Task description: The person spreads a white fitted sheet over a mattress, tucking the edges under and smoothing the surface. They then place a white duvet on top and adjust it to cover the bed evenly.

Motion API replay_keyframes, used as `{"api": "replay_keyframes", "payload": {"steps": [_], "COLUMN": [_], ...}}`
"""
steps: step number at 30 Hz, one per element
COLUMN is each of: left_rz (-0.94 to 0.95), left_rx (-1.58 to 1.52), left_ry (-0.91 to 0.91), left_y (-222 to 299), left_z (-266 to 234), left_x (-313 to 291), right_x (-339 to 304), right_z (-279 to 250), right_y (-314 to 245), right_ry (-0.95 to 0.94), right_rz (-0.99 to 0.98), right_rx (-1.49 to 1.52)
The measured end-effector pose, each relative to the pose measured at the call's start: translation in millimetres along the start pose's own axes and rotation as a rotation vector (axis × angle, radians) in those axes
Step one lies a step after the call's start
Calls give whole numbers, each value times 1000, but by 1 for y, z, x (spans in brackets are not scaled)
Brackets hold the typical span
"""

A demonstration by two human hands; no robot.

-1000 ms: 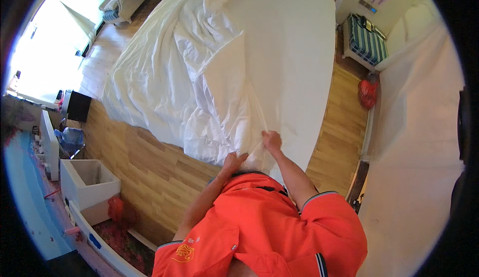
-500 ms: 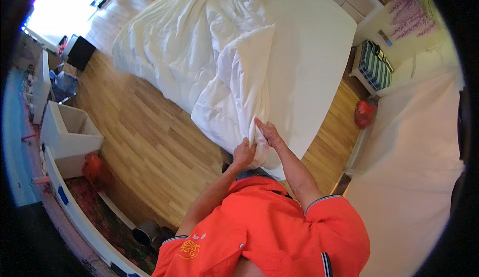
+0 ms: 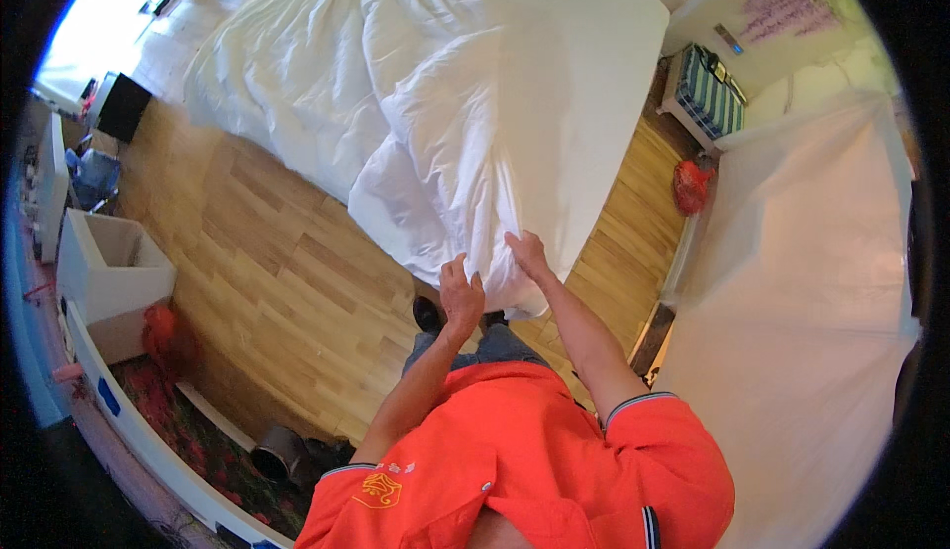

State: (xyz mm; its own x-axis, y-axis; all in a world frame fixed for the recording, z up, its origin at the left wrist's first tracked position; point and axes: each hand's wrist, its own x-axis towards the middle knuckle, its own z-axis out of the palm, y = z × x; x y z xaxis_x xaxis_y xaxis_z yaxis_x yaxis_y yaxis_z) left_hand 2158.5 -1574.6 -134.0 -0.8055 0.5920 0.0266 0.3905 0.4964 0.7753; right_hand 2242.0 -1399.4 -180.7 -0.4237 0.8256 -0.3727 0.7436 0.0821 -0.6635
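A rumpled white duvet [image 3: 435, 124] covers the left part of the bed, and its near end hangs over the foot edge in front of me. To its right lies the smooth white sheet [image 3: 584, 104] of the mattress. My right hand [image 3: 528, 255] is closed on the duvet's right edge, fingers bent into the cloth. Beside it, my left hand [image 3: 462, 297] is at the duvet's hanging end, thumb and fingers apart; no cloth shows between them. Whether its fingertips touch the duvet is hard to see.
Wooden floor [image 3: 277, 252] runs along the bed's left side. Farther left stand a white open box-like unit [image 3: 114, 267], a red bag [image 3: 170, 336] and a dark bin [image 3: 280, 453]. At the right are a striped cushioned seat [image 3: 708, 94], another red bag [image 3: 692, 186] and pale sheeting [image 3: 782, 282].
My left hand has loosened from the duvet and moved slightly left and down. The right hand keeps its hold. The view has shifted, so the bed sits higher and farther left.
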Motion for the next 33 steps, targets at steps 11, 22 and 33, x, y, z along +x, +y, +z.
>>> {"api": "replay_keyframes", "payload": {"steps": [11, 22, 33], "left_rz": [-50, -139, -48], "left_rx": [303, 286, 281], "left_ry": [-295, -140, -157], "left_y": [59, 98, 160], "left_z": [122, 217, 234], "left_x": [68, 12, 9], "right_x": [-38, -20, 53], "right_z": [-6, -92, -140], "right_y": [45, 136, 152], "right_ry": [-67, -215, -293], "right_rz": [-375, -304, 43], "right_rx": [-48, 276, 798]}}
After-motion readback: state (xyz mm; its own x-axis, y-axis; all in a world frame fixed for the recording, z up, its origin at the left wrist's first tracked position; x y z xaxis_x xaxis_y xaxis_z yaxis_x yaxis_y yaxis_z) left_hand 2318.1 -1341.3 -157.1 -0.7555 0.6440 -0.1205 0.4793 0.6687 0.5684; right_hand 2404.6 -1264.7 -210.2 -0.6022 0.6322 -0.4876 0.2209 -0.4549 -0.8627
